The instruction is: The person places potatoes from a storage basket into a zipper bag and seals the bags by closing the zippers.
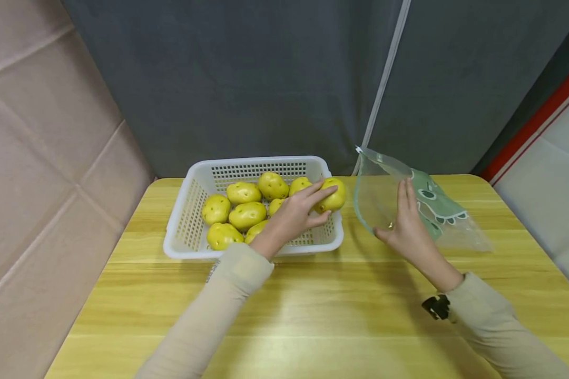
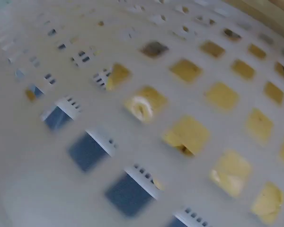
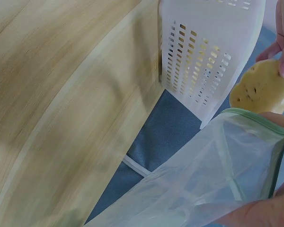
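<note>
A yellow potato is in my left hand, gripped between fingers and thumb above the right rim of a white basket. Several more potatoes lie in that basket. To its right, a clear zip bag with a green edge and green cartoon print faces its open mouth left. My right hand is at this mouth, fingers straight and thumb spread apart from them. In the right wrist view the held potato is just beyond the bag's green rim.
The wooden table carries both basket and bag. Behind it hangs a dark grey curtain. Pale padded panels stand on the left. The basket's slotted wall fills the left wrist view, with yellow showing through the holes.
</note>
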